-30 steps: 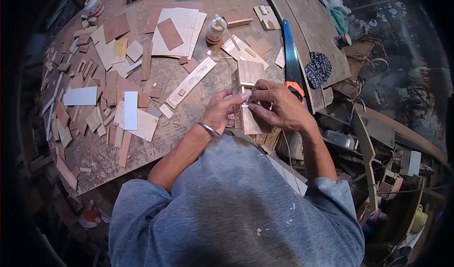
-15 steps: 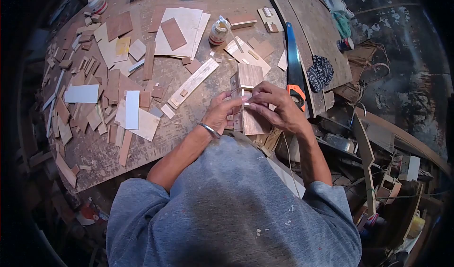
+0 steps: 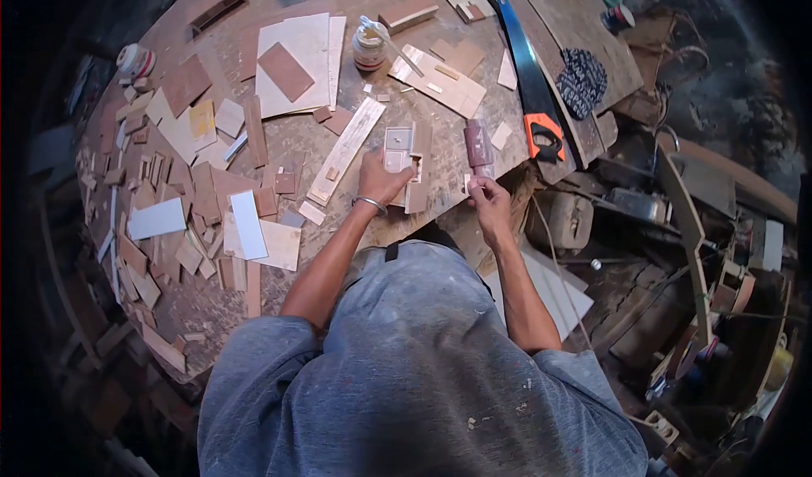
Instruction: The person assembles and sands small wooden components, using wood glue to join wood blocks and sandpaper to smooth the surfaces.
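Observation:
My left hand (image 3: pixel 385 181) is closed around the lower left side of a small wooden box (image 3: pixel 419 151) with pale square panels, steadying it near the bench's front edge. To the right, my right hand (image 3: pixel 491 206) pinches a small pale wood piece (image 3: pixel 466 183) between thumb and fingertips. Just beyond those fingertips lies a reddish-brown roll, apparently sandpaper (image 3: pixel 478 144). An open glue jar (image 3: pixel 369 52) with a brush across it stands farther back. Beside it is a pale board (image 3: pixel 438 84) with small strips on top.
A handsaw (image 3: pixel 529 71) with an orange handle lies along the bench's right side, next to a dark patterned cloth (image 3: pixel 582 84). Wood offcuts (image 3: pixel 203 191) crowd the left. A long pale strip (image 3: pixel 348 149) lies left of the box. Another jar (image 3: pixel 135 60) stands at the far left.
My right hand has moved away from the box to the right, still pinching the small pale piece. My left hand keeps the box, now turned with its panels facing up. The reddish-brown roll has come into view.

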`<act>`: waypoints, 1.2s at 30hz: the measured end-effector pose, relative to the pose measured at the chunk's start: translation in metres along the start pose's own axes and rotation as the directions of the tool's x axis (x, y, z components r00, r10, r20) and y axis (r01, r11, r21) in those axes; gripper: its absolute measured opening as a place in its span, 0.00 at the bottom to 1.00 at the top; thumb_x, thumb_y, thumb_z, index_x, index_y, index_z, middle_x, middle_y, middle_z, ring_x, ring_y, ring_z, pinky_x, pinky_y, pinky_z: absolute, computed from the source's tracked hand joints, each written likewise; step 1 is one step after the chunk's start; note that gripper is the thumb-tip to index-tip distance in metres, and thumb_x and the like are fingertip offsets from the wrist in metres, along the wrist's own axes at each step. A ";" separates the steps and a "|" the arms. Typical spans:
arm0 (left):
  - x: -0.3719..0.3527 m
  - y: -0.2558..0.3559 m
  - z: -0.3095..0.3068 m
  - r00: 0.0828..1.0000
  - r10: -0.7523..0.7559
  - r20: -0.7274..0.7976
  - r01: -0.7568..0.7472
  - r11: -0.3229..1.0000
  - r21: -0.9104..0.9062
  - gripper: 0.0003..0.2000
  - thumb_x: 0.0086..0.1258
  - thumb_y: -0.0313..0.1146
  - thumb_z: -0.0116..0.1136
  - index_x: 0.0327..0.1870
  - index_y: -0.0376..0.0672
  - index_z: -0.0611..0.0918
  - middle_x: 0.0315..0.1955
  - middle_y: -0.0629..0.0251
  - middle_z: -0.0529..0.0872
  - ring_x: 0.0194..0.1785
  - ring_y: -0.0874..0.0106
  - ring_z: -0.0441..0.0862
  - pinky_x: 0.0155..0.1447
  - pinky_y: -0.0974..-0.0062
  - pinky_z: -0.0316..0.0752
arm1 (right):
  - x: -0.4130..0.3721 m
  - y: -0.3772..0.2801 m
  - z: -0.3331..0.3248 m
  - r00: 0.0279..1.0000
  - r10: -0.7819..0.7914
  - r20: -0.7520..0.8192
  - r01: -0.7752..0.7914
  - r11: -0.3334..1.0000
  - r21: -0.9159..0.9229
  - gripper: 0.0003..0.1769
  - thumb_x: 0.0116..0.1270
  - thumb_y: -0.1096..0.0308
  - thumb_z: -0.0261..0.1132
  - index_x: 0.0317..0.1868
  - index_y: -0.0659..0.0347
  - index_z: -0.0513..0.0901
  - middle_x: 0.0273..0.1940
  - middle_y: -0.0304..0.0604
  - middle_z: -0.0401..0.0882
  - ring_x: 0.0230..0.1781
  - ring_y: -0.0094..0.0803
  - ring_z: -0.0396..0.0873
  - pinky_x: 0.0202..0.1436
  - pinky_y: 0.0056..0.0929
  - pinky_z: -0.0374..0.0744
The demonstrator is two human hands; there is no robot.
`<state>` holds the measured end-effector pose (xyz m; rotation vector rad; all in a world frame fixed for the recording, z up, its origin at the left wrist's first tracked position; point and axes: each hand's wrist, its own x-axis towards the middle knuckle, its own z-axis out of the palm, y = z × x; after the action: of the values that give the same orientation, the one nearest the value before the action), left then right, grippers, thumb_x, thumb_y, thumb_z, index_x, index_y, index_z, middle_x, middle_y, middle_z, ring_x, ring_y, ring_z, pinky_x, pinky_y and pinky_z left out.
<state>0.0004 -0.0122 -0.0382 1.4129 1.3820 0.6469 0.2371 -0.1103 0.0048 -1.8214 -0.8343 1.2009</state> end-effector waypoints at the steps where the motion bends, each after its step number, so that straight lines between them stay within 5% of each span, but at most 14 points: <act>1: 0.001 0.006 -0.001 0.999 0.028 -0.032 -0.024 0.993 0.114 0.27 0.56 0.41 0.75 0.54 0.33 0.83 0.41 0.51 0.86 0.49 0.55 0.84 0.56 0.60 0.80 | -0.008 0.006 -0.002 1.000 0.026 -0.015 -0.026 0.999 0.039 0.12 0.76 0.62 0.67 0.49 0.63 0.88 0.37 0.32 0.82 0.35 0.19 0.76 0.41 0.21 0.76; 3: 0.001 0.018 -0.003 0.997 0.059 -0.052 -0.037 0.939 0.341 0.32 0.55 0.40 0.73 0.59 0.31 0.78 0.48 0.43 0.79 0.59 0.45 0.75 0.65 0.53 0.74 | -0.023 0.016 -0.007 0.998 0.042 -0.051 -0.039 0.997 0.064 0.12 0.76 0.62 0.67 0.49 0.63 0.88 0.37 0.32 0.82 0.34 0.19 0.75 0.41 0.22 0.75; 6: 0.000 0.030 -0.005 0.967 0.243 -0.075 -0.184 0.870 0.458 0.36 0.56 0.41 0.73 0.63 0.31 0.73 0.52 0.43 0.75 0.58 0.44 0.76 0.62 0.53 0.76 | -0.045 0.026 -0.017 0.992 0.044 -0.122 -0.032 0.995 0.098 0.12 0.76 0.62 0.67 0.48 0.63 0.88 0.36 0.31 0.81 0.34 0.19 0.74 0.40 0.21 0.73; 12: 0.004 0.037 0.008 0.829 0.533 0.170 -0.427 0.406 0.808 0.34 0.62 0.36 0.66 0.71 0.39 0.72 0.56 0.53 0.75 0.61 0.57 0.74 0.62 0.57 0.72 | -0.072 0.047 -0.034 0.973 0.127 -0.194 -0.084 0.974 0.212 0.12 0.77 0.62 0.66 0.47 0.64 0.87 0.35 0.32 0.82 0.34 0.19 0.76 0.41 0.21 0.74; 16: 0.013 -0.006 0.030 0.712 0.640 0.291 -0.477 0.137 0.868 0.30 0.67 0.36 0.62 0.73 0.45 0.73 0.56 0.60 0.75 0.65 0.63 0.73 0.63 0.53 0.68 | -0.075 0.058 -0.050 0.973 0.166 -0.161 -0.111 0.946 0.304 0.09 0.80 0.65 0.63 0.47 0.62 0.84 0.36 0.36 0.85 0.32 0.19 0.80 0.36 0.19 0.76; 21: 0.003 -0.038 0.042 0.719 0.620 0.314 -0.457 0.081 0.886 0.27 0.71 0.33 0.57 0.73 0.47 0.75 0.59 0.63 0.74 0.65 0.63 0.72 0.66 0.49 0.67 | -0.049 0.062 -0.066 0.987 0.130 -0.094 -0.089 0.931 0.355 0.11 0.81 0.63 0.61 0.47 0.63 0.82 0.38 0.38 0.87 0.31 0.20 0.82 0.33 0.19 0.76; 25: -0.010 -0.046 0.048 0.766 0.554 0.325 -0.442 0.087 0.893 0.30 0.71 0.34 0.58 0.76 0.46 0.72 0.62 0.61 0.73 0.69 0.61 0.69 0.72 0.45 0.63 | -0.005 0.065 -0.080 0.995 0.087 -0.044 -0.070 0.952 0.298 0.11 0.82 0.63 0.61 0.48 0.63 0.82 0.39 0.38 0.86 0.32 0.20 0.81 0.35 0.20 0.76; 29: -0.027 -0.011 0.048 0.822 0.512 0.249 -0.441 0.295 0.847 0.34 0.65 0.37 0.63 0.75 0.42 0.71 0.71 0.55 0.70 0.74 0.53 0.65 0.75 0.40 0.56 | 0.060 0.084 -0.078 0.989 -0.071 -0.127 0.068 0.997 -0.030 0.11 0.76 0.66 0.65 0.49 0.66 0.85 0.37 0.34 0.84 0.32 0.20 0.78 0.37 0.22 0.76; 33: -0.044 0.020 0.086 0.775 0.627 0.072 -0.513 0.560 0.650 0.28 0.64 0.31 0.63 0.67 0.35 0.76 0.63 0.45 0.75 0.68 0.48 0.72 0.72 0.46 0.66 | 0.104 0.062 -0.076 0.984 -0.104 -0.146 0.054 0.947 -0.316 0.15 0.68 0.67 0.68 0.48 0.70 0.86 0.33 0.39 0.84 0.33 0.21 0.79 0.40 0.24 0.77; 36: -0.041 0.034 0.151 0.841 0.541 -0.002 -0.509 0.792 0.338 0.20 0.64 0.22 0.60 0.58 0.29 0.79 0.55 0.41 0.80 0.62 0.46 0.78 0.70 0.52 0.73 | 0.123 0.070 -0.066 0.903 -0.386 -0.187 0.276 0.857 -0.436 0.12 0.66 0.70 0.66 0.45 0.69 0.86 0.35 0.58 0.85 0.34 0.49 0.85 0.42 0.42 0.82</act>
<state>0.1406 -0.0887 -0.0486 2.0990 1.2015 0.8826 0.3469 -0.0569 -0.0920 -1.9940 -1.2444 0.5666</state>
